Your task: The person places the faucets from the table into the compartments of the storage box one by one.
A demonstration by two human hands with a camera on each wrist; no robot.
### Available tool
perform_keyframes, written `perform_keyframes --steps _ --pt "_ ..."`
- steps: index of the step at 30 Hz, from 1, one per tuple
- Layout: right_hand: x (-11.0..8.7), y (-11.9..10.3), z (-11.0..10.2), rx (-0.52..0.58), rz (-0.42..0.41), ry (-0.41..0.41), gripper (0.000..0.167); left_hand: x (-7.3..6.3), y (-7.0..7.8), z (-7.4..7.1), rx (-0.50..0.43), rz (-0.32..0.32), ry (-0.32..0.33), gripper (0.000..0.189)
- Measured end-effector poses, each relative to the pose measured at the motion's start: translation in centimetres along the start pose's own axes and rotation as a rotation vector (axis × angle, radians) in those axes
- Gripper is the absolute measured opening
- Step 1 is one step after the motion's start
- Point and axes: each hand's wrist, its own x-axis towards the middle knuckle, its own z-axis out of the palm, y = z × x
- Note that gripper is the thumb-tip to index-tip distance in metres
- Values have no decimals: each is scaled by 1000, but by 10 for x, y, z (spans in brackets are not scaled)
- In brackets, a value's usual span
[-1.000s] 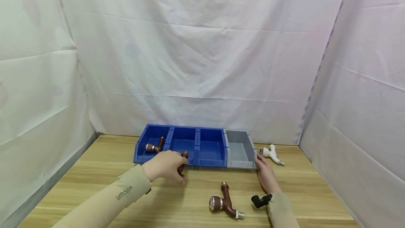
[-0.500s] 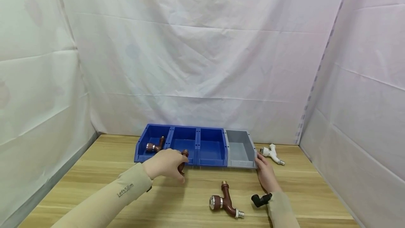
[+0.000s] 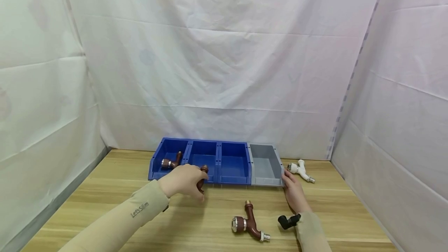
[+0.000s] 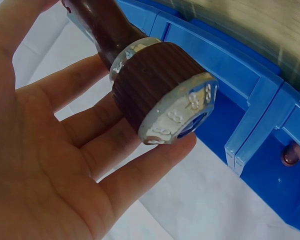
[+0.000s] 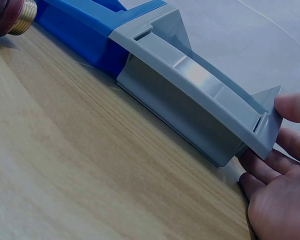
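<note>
My left hand point(image 3: 182, 181) holds a dark brown tap point(image 3: 201, 184) close over the front edge of the second blue bin point(image 3: 214, 163). In the left wrist view the tap's ribbed knob point(image 4: 150, 82) with a silvery cap faces the camera, and the fingers lie behind it; its far end is out of that view. At the right end of the row, my right hand point(image 3: 294, 193) grips the front corner of the grey bin point(image 5: 190, 85), thumb on the side and fingers around beneath. A second brown tap point(image 3: 178, 158) lies in the leftmost blue bin point(image 3: 154, 170).
Another brown tap point(image 3: 250, 223) with a brass thread lies on the wooden table point(image 3: 217, 209) before the bins. A white tap point(image 3: 301, 170) lies right of the grey bin. The third blue bin point(image 3: 234, 179) adjoins the grey one. White cloth point(image 3: 224, 69) hangs behind.
Over the last second my left hand and the tap in it have shifted only very slightly upward. The right hand stays at the grey bin.
</note>
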Motion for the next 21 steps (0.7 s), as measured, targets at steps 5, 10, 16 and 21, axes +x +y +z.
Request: perform_keyframes --steps 5,10,16,21 --pt "-1 0 1 -3 -5 1 58 2 -1 -2 14 -1 0 58" --pt "1 0 2 -11 -5 18 58 2 -2 -1 14 -5 -8 57" --pt "2 -2 2 0 -1 18 57 4 -4 -1 20 -6 -6 56" --pt "1 -1 1 3 -3 16 56 6 -3 -1 24 -8 -4 59"
